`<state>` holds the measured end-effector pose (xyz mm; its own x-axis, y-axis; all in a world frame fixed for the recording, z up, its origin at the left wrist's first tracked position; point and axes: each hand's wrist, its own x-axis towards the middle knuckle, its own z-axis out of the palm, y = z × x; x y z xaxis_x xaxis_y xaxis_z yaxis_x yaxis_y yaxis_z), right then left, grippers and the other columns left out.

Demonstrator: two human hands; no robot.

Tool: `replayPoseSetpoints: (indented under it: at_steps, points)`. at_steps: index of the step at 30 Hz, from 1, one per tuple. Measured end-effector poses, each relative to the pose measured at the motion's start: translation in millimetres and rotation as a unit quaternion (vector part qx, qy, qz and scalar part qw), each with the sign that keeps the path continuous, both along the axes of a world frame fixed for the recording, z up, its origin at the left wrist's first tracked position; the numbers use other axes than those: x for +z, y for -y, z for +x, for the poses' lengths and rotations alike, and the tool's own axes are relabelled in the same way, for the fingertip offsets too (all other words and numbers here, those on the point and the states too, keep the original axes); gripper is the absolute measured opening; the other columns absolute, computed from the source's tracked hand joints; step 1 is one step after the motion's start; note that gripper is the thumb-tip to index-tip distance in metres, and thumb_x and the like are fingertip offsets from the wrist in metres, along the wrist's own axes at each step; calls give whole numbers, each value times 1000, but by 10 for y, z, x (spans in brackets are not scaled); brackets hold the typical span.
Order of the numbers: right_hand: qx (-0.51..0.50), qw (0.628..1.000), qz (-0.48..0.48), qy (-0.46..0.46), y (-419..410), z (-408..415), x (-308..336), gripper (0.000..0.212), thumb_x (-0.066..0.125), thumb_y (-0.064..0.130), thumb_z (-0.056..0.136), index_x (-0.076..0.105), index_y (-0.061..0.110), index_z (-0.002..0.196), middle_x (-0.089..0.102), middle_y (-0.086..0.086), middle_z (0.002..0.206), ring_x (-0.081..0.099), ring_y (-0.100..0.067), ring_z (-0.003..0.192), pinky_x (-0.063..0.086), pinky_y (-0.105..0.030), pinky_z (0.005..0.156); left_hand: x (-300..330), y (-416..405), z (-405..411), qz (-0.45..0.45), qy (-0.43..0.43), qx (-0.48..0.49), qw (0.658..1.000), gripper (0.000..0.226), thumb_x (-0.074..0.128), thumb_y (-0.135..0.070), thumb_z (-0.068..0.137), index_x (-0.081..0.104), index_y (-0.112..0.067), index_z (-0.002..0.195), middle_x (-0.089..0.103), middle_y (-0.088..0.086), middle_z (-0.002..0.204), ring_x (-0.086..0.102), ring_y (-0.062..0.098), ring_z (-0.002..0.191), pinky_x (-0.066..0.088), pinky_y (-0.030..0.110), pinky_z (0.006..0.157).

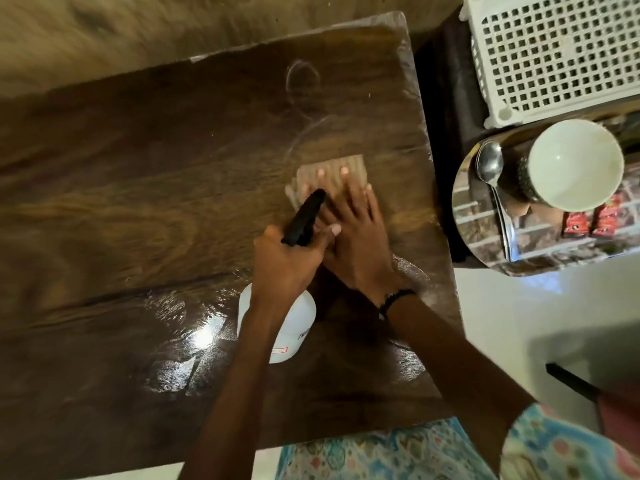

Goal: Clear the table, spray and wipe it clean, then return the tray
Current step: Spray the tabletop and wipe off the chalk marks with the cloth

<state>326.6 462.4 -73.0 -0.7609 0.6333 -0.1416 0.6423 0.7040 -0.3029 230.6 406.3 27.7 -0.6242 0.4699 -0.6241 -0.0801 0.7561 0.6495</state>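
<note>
Partly hidden: white plastic spray bottle (298, 327) under left wrist | left hand (287, 261) curling round its black trigger head (304, 216) | right hand (353, 237) lying flat, pressing ribbed tan cloth (332, 171) on wet dark wooden table (138, 202) | 3 o'clock: round mirrored steel tray (485, 244), cropped, carrying white bowl (578, 164), spoon (490, 168), red packets (595, 220).

Dark brown wood-grain tabletop (138, 202); tan ribbed cloth (332, 171); white spray bottle (294, 327) with black nozzle; white lattice crate (561, 53); white cup (575, 164); red packets (595, 220)
</note>
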Motion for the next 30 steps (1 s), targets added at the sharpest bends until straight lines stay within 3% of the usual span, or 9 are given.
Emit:
replayPoseSetpoints:
  at_steps: [3,6,8,11,14,18,21,26,30]
  points:
    - [-3,1000,-9,-4,94,495,4,67,35,61,92,25,33,151,14,2,162,6,-27,150,15,-53,118,21,-10,-57,17,-7,-14,1000,24,80,-31,72,61,-16,73,57,-9,64,56,-8,51,41,3,48]
    - [-136,990,-8,40,-81,744,40,73,32,63,90,19,29,153,11,0,162,5,-30,150,18,-51,118,20,-30,-112,26,-8,-37,999,21,77,-33,73,66,-16,79,61,-5,67,57,-14,56,41,-1,49]
    - [-199,980,-11,21,-285,610,35,73,29,63,92,22,24,153,14,-6,162,6,-34,149,20,-51,118,14,-55,-125,31,-6,-42,999,18,77,-33,74,63,-21,73,60,-7,67,56,-15,57,40,-1,50]
    - [-254,967,-4,14,-602,170,-16,72,29,64,92,20,27,153,14,-5,162,5,-34,149,12,-53,119,19,-116,-119,29,-13,-44,999,21,77,-34,74,57,-28,67,58,-11,67,54,-18,57,39,-1,50]
    - [-152,988,0,20,-622,-112,-13,72,31,63,91,18,29,153,14,-4,162,6,-33,149,6,-51,118,13,-193,-115,20,-22,-32,999,24,78,-35,72,56,-28,67,57,-10,68,58,-9,58,39,-1,48]
    - [-13,1000,2,2,-360,192,60,67,29,61,93,21,32,152,14,-1,162,6,-29,150,12,-51,119,51,-312,-112,4,-22,-16,1000,34,79,-32,72,46,-30,66,53,-11,68,54,2,63,43,10,52]
    - [-52,998,-8,18,-304,524,70,68,35,60,92,21,31,152,13,2,162,5,-26,150,14,-51,119,26,-357,-178,-3,-41,-7,999,25,78,-33,73,56,-21,71,58,-7,69,59,7,66,43,9,54]
    - [-97,995,-9,25,-365,497,53,72,36,62,89,20,32,152,15,3,162,8,-27,150,11,-48,119,-5,-431,-310,-33,-59,49,997,49,76,-39,74,38,-15,91,44,-7,68,45,3,58,40,17,55]
    - [-98,995,4,20,-450,466,26,73,37,62,89,19,32,153,15,3,162,9,-28,149,9,-47,119,15,-453,-390,-53,-53,47,996,49,76,-40,73,37,-16,88,47,-6,70,55,14,68,50,28,64]
